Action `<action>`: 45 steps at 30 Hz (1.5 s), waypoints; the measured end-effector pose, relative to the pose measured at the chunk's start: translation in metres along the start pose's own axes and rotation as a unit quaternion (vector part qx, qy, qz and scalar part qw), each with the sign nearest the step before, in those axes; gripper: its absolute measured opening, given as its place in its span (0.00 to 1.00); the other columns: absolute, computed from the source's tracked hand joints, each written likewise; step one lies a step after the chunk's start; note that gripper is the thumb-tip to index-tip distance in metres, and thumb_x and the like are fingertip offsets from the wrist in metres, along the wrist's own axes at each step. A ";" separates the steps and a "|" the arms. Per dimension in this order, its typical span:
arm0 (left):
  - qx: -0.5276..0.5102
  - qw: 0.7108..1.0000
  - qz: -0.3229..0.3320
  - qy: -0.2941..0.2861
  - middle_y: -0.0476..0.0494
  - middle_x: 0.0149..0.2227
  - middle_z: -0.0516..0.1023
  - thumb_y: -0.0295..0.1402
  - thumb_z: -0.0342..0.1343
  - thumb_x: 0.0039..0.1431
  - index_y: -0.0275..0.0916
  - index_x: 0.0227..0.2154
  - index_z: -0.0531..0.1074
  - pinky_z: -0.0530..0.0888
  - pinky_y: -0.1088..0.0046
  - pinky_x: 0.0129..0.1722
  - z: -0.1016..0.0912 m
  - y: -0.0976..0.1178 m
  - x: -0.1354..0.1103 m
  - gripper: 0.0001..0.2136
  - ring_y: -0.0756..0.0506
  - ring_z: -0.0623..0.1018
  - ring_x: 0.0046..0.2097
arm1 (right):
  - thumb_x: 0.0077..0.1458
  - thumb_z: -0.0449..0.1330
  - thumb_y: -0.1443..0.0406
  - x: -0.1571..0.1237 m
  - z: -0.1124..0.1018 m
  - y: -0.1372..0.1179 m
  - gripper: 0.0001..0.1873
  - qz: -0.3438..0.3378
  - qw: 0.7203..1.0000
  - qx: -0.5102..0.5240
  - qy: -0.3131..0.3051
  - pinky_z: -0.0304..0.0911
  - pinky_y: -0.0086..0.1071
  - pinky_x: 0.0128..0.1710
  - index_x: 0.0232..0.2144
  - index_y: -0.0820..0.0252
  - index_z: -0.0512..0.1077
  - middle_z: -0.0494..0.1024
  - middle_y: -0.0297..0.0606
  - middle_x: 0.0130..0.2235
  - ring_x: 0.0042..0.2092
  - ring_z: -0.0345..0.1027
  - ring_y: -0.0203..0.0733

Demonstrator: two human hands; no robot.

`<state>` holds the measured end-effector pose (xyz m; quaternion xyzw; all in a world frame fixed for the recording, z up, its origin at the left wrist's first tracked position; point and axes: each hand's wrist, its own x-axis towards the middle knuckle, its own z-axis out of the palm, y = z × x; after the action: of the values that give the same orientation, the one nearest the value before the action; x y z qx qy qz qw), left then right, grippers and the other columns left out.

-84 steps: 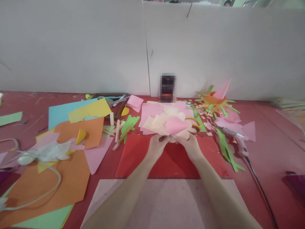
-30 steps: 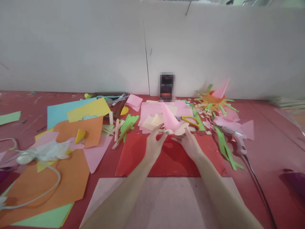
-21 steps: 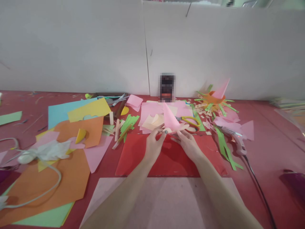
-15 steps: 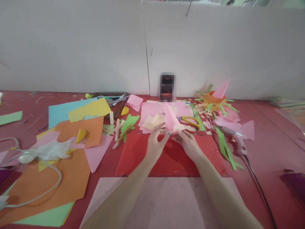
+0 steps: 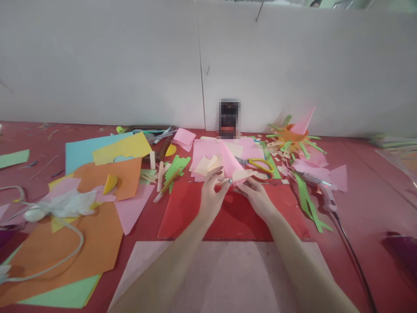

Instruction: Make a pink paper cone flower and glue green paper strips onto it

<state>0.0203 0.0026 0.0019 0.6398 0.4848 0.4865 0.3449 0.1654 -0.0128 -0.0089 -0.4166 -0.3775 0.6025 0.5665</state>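
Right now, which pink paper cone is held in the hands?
The central cone, held between left hand and right hand; the other cone rises from orange paper.

Left grip [image 5: 213, 192] pinches (right grip [image 5: 256, 198] too).

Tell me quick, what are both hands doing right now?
Left hand: closed, holding the pink paper cone near its base.
Right hand: closed, holding the same cone's other side.

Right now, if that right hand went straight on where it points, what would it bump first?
Probably the pale paper petals at the base of the pink cone: the right hand seems to touch them, though depth is unclear.
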 end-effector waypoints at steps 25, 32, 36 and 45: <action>0.019 0.998 0.057 -0.006 0.42 0.49 0.69 0.32 0.57 0.53 0.40 0.27 0.72 0.65 0.63 0.53 0.003 -0.007 0.001 0.03 0.43 0.68 0.53 | 0.42 0.63 0.51 0.005 -0.002 -0.004 0.16 0.054 0.986 0.153 0.029 0.65 0.35 0.42 0.30 0.55 0.73 0.79 0.33 0.31 0.36 0.72 0.41; 0.046 0.993 0.111 -0.010 0.43 0.47 0.67 0.30 0.59 0.51 0.42 0.33 0.74 0.68 0.66 0.50 0.002 -0.008 0.000 0.06 0.45 0.70 0.50 | 0.42 0.65 0.54 0.005 -0.003 0.002 0.13 0.037 0.991 0.118 0.044 0.64 0.34 0.43 0.27 0.57 0.74 0.79 0.35 0.35 0.38 0.72 0.40; 0.065 0.988 0.137 0.004 0.44 0.42 0.67 0.32 0.58 0.52 0.41 0.32 0.75 0.70 0.69 0.44 0.002 -0.006 -0.002 0.04 0.48 0.72 0.42 | 0.42 0.65 0.54 0.004 -0.001 0.002 0.14 0.023 0.995 0.089 0.039 0.64 0.35 0.43 0.28 0.56 0.75 0.79 0.34 0.34 0.37 0.72 0.40; 0.080 0.995 0.066 -0.012 0.47 0.31 0.75 0.31 0.53 0.56 0.38 0.29 0.71 0.68 0.74 0.38 0.002 -0.002 -0.004 0.04 0.48 0.74 0.35 | 0.45 0.62 0.52 0.005 -0.001 0.003 0.17 0.013 0.995 0.099 0.016 0.66 0.37 0.43 0.35 0.54 0.75 0.79 0.34 0.37 0.38 0.72 0.41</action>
<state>0.0211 -0.0001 -0.0015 0.7021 0.4745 0.4599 0.2655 0.1654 -0.0079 -0.0125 -0.3727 -0.3011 0.6377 0.6031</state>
